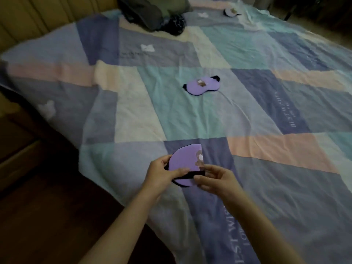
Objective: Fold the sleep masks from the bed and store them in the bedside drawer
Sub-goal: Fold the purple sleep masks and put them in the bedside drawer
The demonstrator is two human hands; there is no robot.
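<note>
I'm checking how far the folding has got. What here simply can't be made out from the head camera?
- Bedside drawer: the dark furniture at the left edge is too dim to tell.
- Far mask: too small to tell whether folded.
- Held mask: its back and lower edge are hidden by left hand and right hand.

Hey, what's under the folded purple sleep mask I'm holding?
Beneath the folded sleep mask, held by the left hand and right hand, lies the patchwork bedspread. Its black strap crosses the front. Whatever lies directly behind the mask is covered.
</note>
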